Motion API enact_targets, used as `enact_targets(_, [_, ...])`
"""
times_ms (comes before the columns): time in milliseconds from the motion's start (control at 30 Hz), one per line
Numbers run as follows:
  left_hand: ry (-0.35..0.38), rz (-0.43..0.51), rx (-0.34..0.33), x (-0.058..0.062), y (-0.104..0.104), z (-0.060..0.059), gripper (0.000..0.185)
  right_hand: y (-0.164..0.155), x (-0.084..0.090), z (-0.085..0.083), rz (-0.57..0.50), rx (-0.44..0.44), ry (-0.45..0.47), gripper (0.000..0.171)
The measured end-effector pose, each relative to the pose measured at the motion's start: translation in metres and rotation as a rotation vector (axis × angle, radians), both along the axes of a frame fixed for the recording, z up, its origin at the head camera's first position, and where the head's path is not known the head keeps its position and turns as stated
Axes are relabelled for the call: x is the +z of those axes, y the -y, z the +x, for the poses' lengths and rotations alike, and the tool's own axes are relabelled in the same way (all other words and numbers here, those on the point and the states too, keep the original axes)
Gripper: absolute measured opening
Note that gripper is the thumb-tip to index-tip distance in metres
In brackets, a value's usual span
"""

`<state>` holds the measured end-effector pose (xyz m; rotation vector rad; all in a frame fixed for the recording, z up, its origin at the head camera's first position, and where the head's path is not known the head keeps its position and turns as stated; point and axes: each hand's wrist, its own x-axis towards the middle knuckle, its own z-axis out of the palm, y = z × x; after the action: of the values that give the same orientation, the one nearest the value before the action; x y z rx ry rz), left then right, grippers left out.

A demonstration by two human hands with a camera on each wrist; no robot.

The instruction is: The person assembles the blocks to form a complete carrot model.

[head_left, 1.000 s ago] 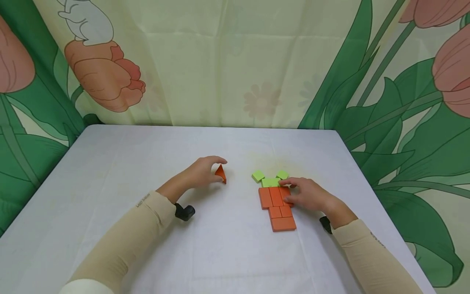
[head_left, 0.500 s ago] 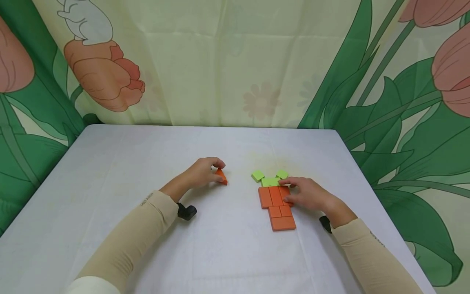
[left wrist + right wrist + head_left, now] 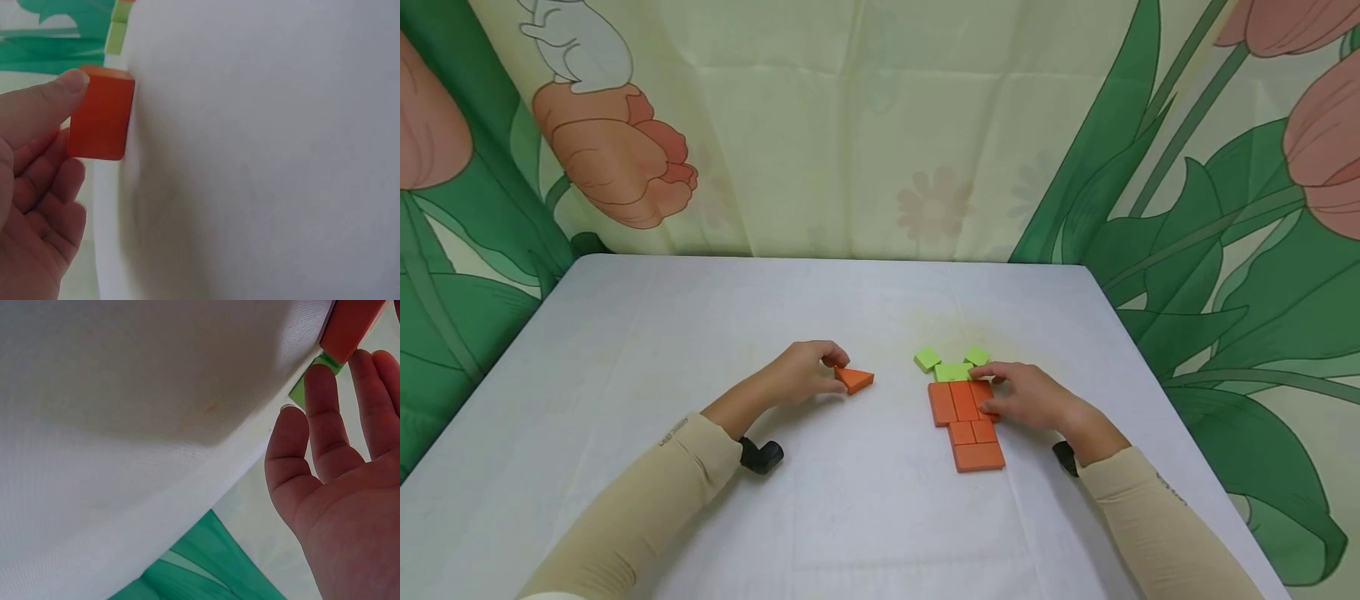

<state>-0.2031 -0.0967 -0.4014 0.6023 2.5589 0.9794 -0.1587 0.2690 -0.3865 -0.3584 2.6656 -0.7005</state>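
Observation:
My left hand (image 3: 808, 372) pinches an orange triangular block (image 3: 855, 380) between thumb and fingers, to the left of the laid-out blocks. From the left wrist, the block's rectangular side (image 3: 100, 119) faces the camera, with the thumb across its upper corner. Orange blocks (image 3: 966, 412) lie flat, edge to edge: a wide row above narrower ones. A green block (image 3: 952, 372) sits along their top edge, and two small green blocks (image 3: 927, 359) lie at its upper corners. My right hand (image 3: 1030, 396) rests at the right side of this pattern, its fingers lightly bent over the top-right orange block, which they partly cover.
A white cloth covers the table (image 3: 700, 308), with its far edge against a pale printed curtain (image 3: 850, 125). Dark camera mounts (image 3: 763, 457) hang beneath both wrists.
The left hand has come slightly nearer and left, turning the orange triangular block so its point now faces right. The right hand and the laid-out blocks stay put.

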Motion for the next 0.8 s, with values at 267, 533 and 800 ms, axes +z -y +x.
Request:
enact_targets(267, [0.0,0.073,-0.036,-0.005,-0.009,0.007,0.026,0.0,0.0,0.001,-0.006,-0.006,0.009,0.052])
enact_targets(533, [-0.003,0.104,-0.115,-0.001,-0.036,0.023,0.02,0.0,0.0,0.001,0.001,-0.006,0.005,0.051])
enact_targets(800, [-0.046,0.149,-0.267,0.012,-0.079,0.049,0.019,0.001,0.0,0.0,0.011,0.002,-0.01,0.051])
